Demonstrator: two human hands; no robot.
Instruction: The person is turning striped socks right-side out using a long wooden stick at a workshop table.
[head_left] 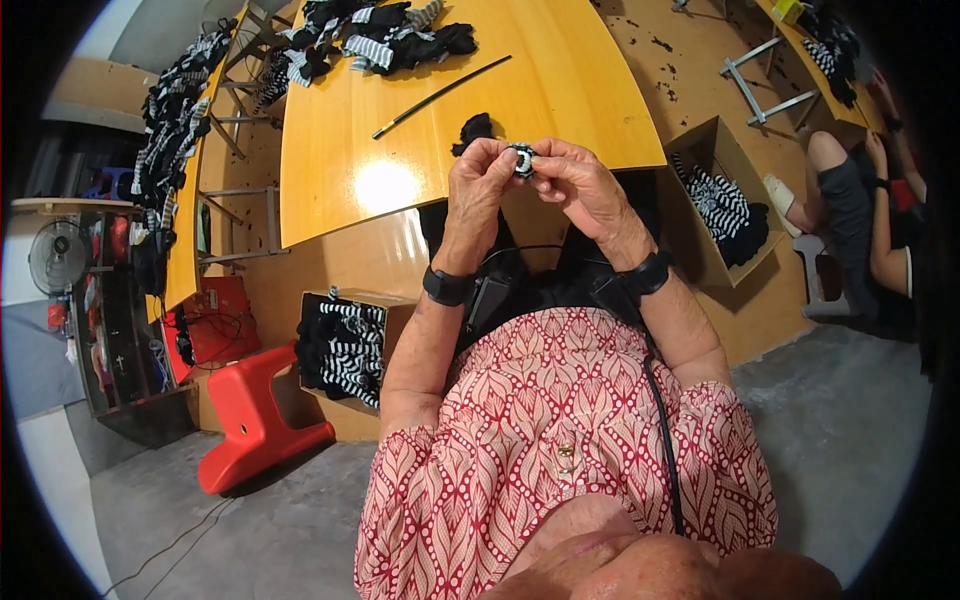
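Over the table's near edge, my left hand [478,183] and my right hand [583,188] meet, fingertips pinched. Between them is a small black-and-white knitted piece [523,161], bunched into a ring; its exact kind does not show. Just beyond my left fingers a black cloth piece [476,130] lies on the yellow table [560,95]. Farther off, a thin black rod [440,97] rests slantwise on the tabletop. A pile of black and striped knitwear [385,42] covers the far left part.
Cartons of striped knitwear stand on the floor, one box [393,345] at left, another box [745,165] at right. A red stool [250,420] is at lower left. More knitwear [175,130] lies on a side table. Another person [850,190] sits at far right.
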